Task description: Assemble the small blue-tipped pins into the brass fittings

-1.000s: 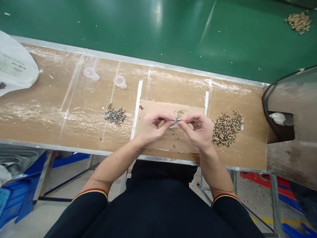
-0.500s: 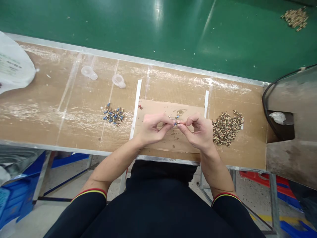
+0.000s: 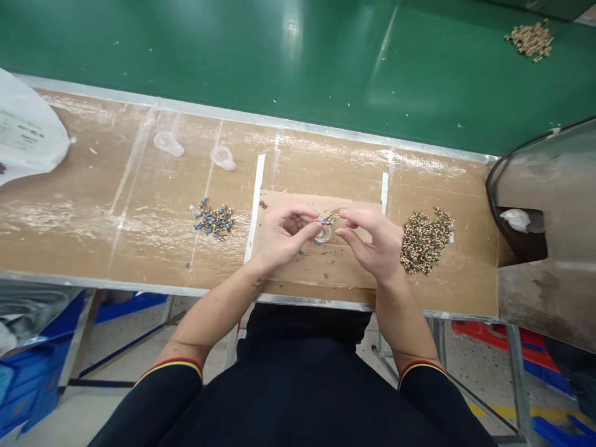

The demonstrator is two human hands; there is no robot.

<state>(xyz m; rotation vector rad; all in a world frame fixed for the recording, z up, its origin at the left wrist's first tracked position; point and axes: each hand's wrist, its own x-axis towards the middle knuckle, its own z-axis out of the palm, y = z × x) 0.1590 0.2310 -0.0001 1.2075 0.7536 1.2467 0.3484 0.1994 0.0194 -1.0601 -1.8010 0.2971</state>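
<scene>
Over the cardboard mat (image 3: 344, 270), my left hand (image 3: 291, 236) pinches a small part with a blue section (image 3: 325, 222) between thumb and index finger. My right hand (image 3: 370, 239) is just to its right, thumb and index finger apart, with nothing visible between them. A small round clear dish (image 3: 323, 234) lies on the mat under the fingertips, with small blue bits near it. Left of the mat is a pile of blue-and-brass parts (image 3: 214, 220). Beside my right wrist lies a larger pile of brass-and-dark parts (image 3: 426, 241).
Two clear plastic cups (image 3: 168, 144) (image 3: 223, 158) lie at the back left, near a white bag (image 3: 30, 130). Beyond the cardboard-covered bench is a green surface (image 3: 326, 74) with another brass pile (image 3: 531, 41). A metal housing (image 3: 554, 186) with a black cable stands at the right.
My hands have moved apart at the fingertips. The right thumb and index finger have opened away from the small part, which stays in my left hand. The round dish now shows between them.
</scene>
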